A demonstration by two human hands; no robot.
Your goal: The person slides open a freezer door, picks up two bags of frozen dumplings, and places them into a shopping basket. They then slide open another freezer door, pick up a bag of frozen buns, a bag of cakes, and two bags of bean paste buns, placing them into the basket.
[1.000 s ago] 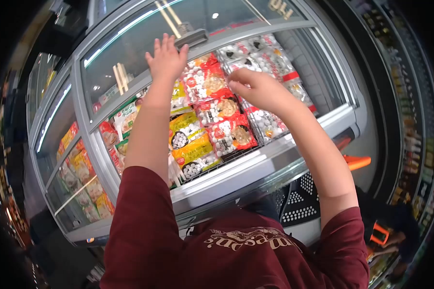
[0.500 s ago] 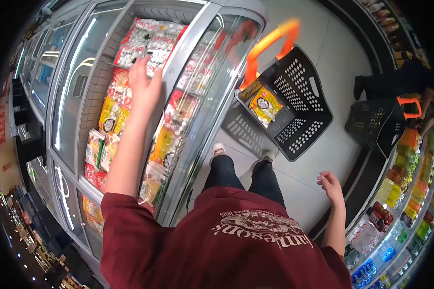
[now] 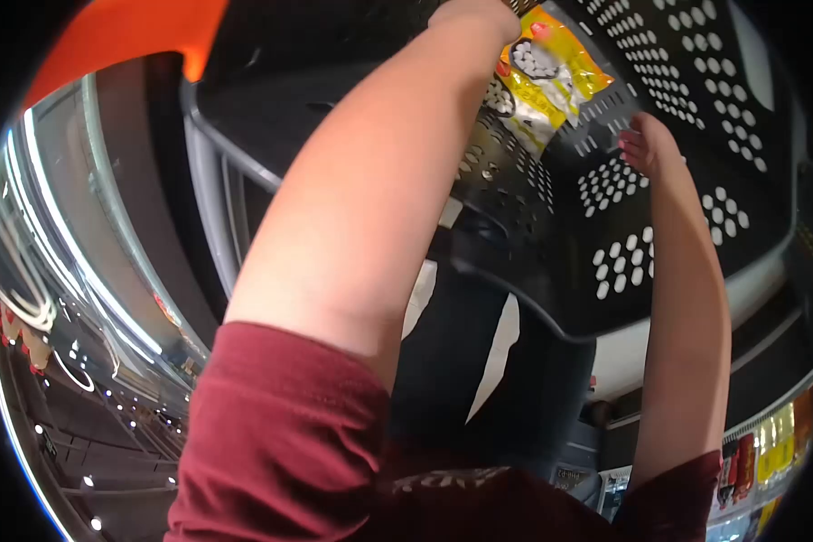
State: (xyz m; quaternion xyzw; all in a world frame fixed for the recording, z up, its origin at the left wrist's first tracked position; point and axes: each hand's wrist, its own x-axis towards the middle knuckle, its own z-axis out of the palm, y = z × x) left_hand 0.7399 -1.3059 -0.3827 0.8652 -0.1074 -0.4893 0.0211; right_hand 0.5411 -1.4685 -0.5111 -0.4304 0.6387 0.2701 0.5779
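Note:
A yellow-and-orange plastic food bag [image 3: 560, 68], printed with a bowl of white balls, lies in the black shopping basket [image 3: 551, 203]. My left hand [image 3: 479, 14] reaches into the basket at the top of the view, its edge right against the bag's left side. Its fingers are hidden at the frame's edge, so I cannot tell whether they grip the bag. Below and right of the bag, my right hand [image 3: 649, 146] is over the perforated basket wall, fingers loosely curled and apart, with nothing in them.
The basket's orange handle [image 3: 126, 41] swings out at the upper left. Beyond it, the glass-sided freezer [image 3: 72, 226] curves along the left. Store shelves with packaged goods [image 3: 772, 443] stand at the lower right.
My left hand has moved from over the freezer's bags into the basket. My right hand has come up from my side into it. I have bent close, so the basket fills the view.

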